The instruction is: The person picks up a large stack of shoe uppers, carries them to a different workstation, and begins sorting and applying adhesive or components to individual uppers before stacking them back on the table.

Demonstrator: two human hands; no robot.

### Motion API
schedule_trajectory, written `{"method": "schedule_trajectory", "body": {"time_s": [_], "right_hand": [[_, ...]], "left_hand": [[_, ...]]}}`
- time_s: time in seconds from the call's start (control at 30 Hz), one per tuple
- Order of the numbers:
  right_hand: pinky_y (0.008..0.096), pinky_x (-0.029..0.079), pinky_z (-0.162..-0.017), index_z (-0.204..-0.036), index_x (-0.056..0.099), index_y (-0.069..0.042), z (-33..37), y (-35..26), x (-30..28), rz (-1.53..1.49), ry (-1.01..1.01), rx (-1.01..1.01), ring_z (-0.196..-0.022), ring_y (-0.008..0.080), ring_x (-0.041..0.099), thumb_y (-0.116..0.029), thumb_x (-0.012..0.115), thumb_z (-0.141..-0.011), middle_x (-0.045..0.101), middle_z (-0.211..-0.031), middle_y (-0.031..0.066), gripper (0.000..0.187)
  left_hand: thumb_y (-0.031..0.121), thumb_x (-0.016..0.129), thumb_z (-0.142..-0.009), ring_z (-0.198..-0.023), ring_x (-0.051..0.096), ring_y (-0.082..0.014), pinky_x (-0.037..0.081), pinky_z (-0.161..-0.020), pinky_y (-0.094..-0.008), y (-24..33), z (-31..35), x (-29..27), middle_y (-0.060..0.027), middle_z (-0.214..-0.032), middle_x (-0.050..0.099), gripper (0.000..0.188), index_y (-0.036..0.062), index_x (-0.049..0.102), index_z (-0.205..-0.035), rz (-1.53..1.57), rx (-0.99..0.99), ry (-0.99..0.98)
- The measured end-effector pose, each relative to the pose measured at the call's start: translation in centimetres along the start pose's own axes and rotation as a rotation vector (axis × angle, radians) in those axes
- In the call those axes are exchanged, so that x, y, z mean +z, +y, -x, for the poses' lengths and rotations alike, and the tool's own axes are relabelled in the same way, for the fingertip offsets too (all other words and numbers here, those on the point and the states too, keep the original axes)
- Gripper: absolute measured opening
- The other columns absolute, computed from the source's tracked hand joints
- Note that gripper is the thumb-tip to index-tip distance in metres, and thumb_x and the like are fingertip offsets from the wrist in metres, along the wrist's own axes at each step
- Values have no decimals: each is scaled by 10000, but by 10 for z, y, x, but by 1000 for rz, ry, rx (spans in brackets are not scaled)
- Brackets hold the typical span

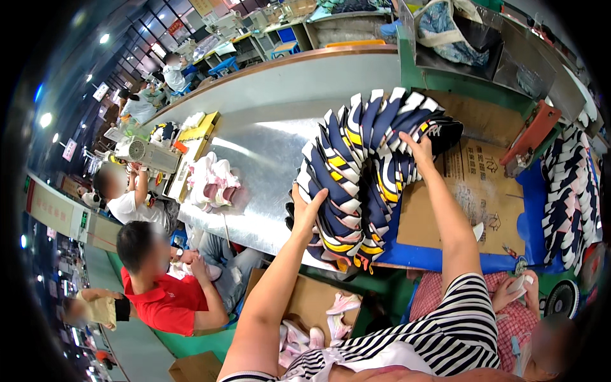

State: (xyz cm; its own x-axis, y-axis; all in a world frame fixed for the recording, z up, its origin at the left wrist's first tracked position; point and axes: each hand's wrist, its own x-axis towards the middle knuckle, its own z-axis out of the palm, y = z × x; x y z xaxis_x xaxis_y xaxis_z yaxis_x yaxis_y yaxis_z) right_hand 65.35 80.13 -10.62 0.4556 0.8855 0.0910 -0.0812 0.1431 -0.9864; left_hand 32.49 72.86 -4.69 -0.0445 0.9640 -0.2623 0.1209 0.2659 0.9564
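Far left of the frame, along the lower-left edge: sat three co-workers, one in a white top (130, 205), one in a red shirt (167, 300), one more barely seen at the rim (95, 309); further people up in the upper left, too small to count surely. Left of centre, on the silver metal table (267, 153): lay a small heap of white and pink shoes (215, 181), number impossible to tell from here. Below that, lower centre: stood an open cardboard box (305, 305) with more pale pink shoes inside, perhaps four or five, hard to separate. Then the main act, centre frame: pressed flat against the lower-left end of the stack, the left hand (307, 213), fingers spread, palm pushing in rather than closed around anything. Arched from there up and over to the upper right, the long stack of navy, white and yellow shoe uppers (347, 165), one single curved row, dozens of pieces, too tightly packed to count. Ran its long axis as a bow from lower centre to upper right, resting partly on the metal table, partly on the brown cardboard sheet (484, 191) over a blue mat (445, 258). Gripped the far upper-right end, the right hand (420, 148), fingers curled over the last pieces. One hand at each end, then; left one nearer the body, right one reaching further out. Far right edge: lay a second row of similar uppers (566, 191), untouched, and another person's hand (520, 286) at lower right.
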Motion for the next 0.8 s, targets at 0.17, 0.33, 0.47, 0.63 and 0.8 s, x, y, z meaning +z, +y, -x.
{"method": "schedule_trajectory", "body": {"time_s": [0.17,0.33,0.47,0.63,0.8], "right_hand": [[231,434,-749,-986,614,-2,11,-18,17,-27,-114,-136,-802,82,553,-149,700,-792,634,-913,17,258],[227,429,-686,-901,633,9,27,-93,33,101,-250,-276,-751,67,541,-115,674,-795,629,-838,2,168],[242,439,-761,-980,610,5,36,-127,62,-34,-349,-191,-804,91,548,-153,692,-785,627,-889,19,264],[239,424,-721,-907,615,-14,24,-86,87,29,-401,-194,-760,81,518,-188,714,-770,612,-840,2,242],[244,424,-727,-898,627,-17,0,-62,102,129,-566,-123,-764,81,523,-220,709,-772,614,-835,1,252]], "left_hand": [[314,696,-743,-1245,360,-303,313,-1017,-335,-12,-3,-7,-252,-1379,306,930,-35,151,-1410,68,45,45],[208,628,-784,-1199,412,-252,326,-1007,-348,27,47,-36,-180,-1328,382,814,11,162,-1421,249,62,52],[188,588,-805,-1146,465,-235,363,-978,-327,62,85,-66,-142,-1303,421,739,29,202,-1414,334,119,83],[160,564,-824,-1156,459,-226,368,-977,-329,41,89,-82,-146,-1294,428,685,22,225,-1403,293,105,110],[170,585,-825,-1136,474,-232,391,-958,-331,19,76,-91,-139,-1277,441,702,34,212,-1404,288,99,142]]}}
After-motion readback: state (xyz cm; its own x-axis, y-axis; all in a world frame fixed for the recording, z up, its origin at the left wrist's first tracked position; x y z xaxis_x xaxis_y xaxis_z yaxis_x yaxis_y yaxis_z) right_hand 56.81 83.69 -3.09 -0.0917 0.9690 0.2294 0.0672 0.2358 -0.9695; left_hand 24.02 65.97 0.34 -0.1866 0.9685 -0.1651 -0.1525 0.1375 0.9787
